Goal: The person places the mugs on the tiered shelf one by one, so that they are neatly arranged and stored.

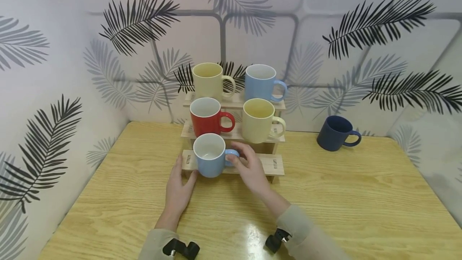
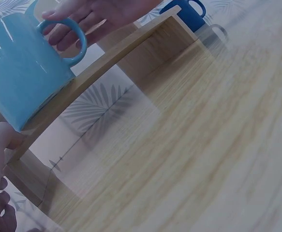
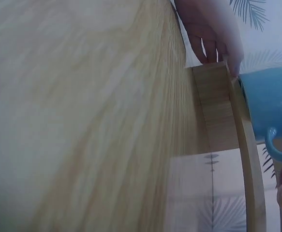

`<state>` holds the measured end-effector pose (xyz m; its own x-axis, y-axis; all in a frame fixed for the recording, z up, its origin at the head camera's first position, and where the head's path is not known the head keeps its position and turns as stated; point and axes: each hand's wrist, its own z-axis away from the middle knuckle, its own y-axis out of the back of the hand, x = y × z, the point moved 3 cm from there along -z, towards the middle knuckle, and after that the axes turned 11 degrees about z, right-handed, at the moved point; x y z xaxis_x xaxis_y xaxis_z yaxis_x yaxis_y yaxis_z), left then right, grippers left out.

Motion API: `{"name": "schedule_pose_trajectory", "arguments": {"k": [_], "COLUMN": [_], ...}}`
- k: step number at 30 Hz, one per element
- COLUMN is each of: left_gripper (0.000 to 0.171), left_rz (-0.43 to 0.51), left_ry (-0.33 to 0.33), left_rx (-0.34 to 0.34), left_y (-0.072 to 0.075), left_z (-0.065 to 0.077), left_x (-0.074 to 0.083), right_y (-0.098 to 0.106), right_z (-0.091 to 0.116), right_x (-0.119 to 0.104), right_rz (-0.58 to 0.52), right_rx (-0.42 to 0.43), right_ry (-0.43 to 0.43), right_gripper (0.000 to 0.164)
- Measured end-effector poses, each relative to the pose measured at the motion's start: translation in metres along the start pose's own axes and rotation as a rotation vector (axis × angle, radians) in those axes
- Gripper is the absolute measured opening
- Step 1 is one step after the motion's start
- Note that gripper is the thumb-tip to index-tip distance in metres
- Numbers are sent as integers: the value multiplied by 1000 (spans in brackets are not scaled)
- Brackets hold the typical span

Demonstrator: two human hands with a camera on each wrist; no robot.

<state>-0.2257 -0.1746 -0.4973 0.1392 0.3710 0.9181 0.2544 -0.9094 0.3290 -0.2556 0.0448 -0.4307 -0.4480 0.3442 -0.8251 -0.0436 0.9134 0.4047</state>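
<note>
A light blue mug with a white inside stands upright toward the left of the lowest board of a stepped wooden rack, its handle pointing right. My right hand is at that handle, thumb by its top and loosely bent fingers behind it. The left wrist view shows the whole handle loop in front of these fingers. With my left hand I hold the left end of the lowest board. Its thumb lies along the front edge near the mug base, and the fingers are outside the end support.
A red mug and a pale yellow mug stand on the middle board. Another pale yellow mug and a light blue mug stand on the top board. A navy mug sits on the wooden table by the wall.
</note>
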Motion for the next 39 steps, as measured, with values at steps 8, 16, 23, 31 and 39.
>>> {"name": "schedule_pose_trajectory", "arguments": {"k": [8, 16, 23, 31, 39], "left_gripper": [74, 72, 72, 72, 73], "left_rz": [2, 8, 10, 17, 16], "left_ry": [13, 5, -15, -10, 13], "left_rx": [-8, -5, 13, 12, -13], "left_y": [1, -1, -1, -1, -1], "left_z": [0, 1, 0, 0, 0], "left_x": [1, 2, 3, 3, 0], "right_y": [37, 77, 129, 187, 235], "right_z": [17, 35, 41, 31, 15], "right_x": [-16, 35, 56, 72, 104], "right_rz": [45, 123, 292, 409, 381], "right_rx": [-100, -268, -150, 68, 272], "right_ry": [91, -5, 30, 26, -172], "right_gripper": [36, 23, 20, 23, 42]}}
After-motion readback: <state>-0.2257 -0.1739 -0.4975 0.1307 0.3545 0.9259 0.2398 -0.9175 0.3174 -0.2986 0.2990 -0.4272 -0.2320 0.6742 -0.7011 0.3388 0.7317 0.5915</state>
